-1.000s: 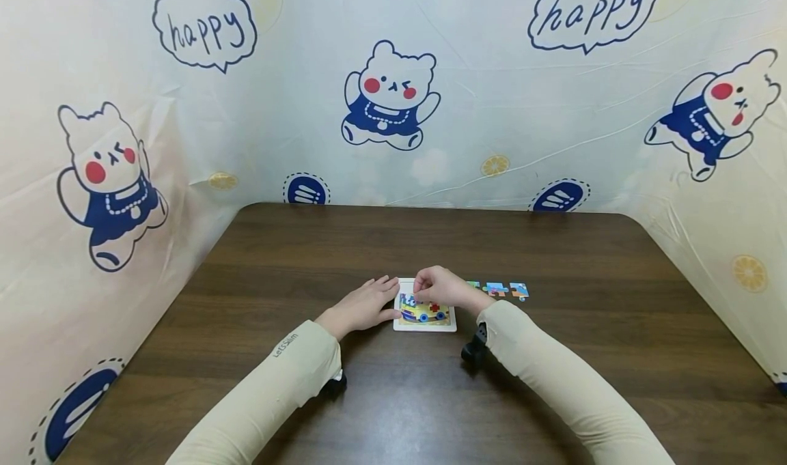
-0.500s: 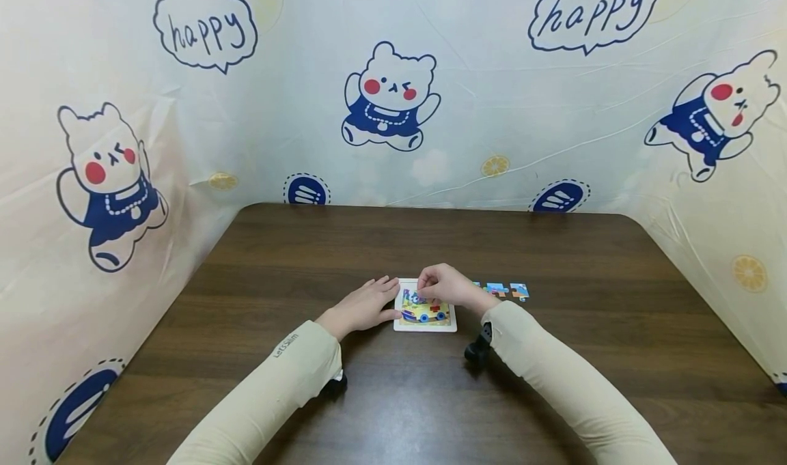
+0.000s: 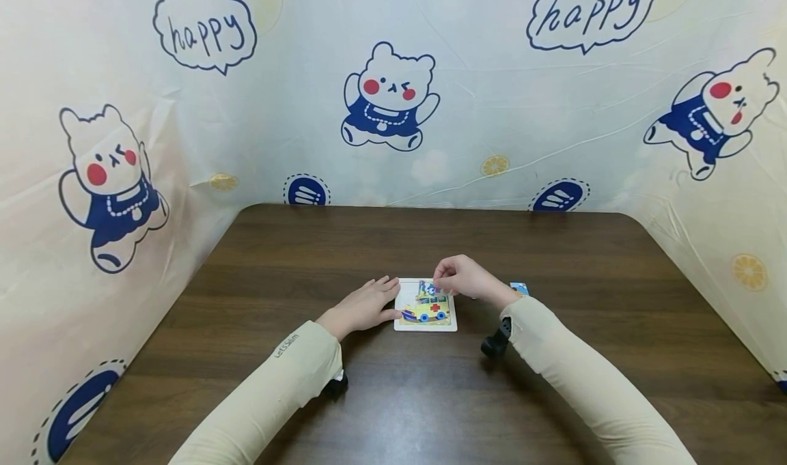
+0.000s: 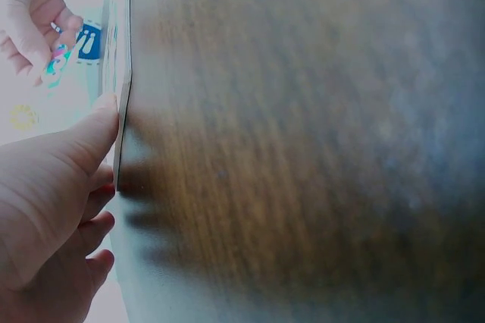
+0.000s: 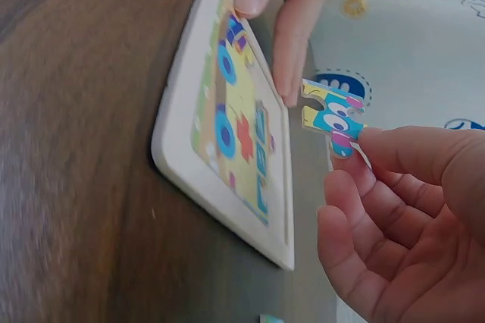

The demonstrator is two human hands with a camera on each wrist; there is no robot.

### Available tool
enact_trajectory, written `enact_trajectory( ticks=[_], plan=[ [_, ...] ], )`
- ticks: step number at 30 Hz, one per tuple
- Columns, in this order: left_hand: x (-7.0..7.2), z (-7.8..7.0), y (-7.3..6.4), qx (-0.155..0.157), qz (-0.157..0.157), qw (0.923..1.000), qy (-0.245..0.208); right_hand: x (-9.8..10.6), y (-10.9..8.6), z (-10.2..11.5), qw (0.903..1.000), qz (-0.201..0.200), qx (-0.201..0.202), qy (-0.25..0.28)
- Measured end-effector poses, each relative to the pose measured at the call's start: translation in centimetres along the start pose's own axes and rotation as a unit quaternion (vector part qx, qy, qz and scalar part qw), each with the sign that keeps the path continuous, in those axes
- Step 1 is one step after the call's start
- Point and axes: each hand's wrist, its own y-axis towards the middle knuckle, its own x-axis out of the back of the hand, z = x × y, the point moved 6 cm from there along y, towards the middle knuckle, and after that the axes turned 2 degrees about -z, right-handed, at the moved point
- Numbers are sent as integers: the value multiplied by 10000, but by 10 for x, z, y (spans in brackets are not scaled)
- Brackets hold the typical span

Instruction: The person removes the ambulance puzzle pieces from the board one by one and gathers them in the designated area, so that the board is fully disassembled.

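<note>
A shallow white-framed jigsaw tray (image 3: 424, 328) lies on the table, with a partly filled picture of a yellow ambulance with a red cross (image 5: 244, 137). My left hand (image 3: 361, 306) rests at its left edge, fingers extended, the thumb touching the rim in the left wrist view. Between thumb and fingers, my right hand (image 3: 470, 276) pinches a blue, yellow and pink puzzle piece (image 5: 333, 114) with big cartoon eyes. That piece is held above the tray's upper right part, apart from the tray in the right wrist view.
A loose blue puzzle piece (image 3: 519, 288) lies right of the tray, partly behind the right forearm, which hides the spot beside it. The brown wooden table (image 3: 295, 246) extends to a printed cloth backdrop (image 3: 467, 110) on several sides.
My right hand has moved right with the pinched piece, from the tray's upper middle to its upper right. More of the ambulance picture shows. The left hand has stayed put.
</note>
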Motion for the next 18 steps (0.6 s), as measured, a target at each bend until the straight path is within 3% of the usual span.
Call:
enact_trajectory(
  ticks=[18],
  plan=[
    [0, -1, -2, -35, -35, 10000, 70, 38, -25, -24, 9994, -196, -117, -254]
  ],
)
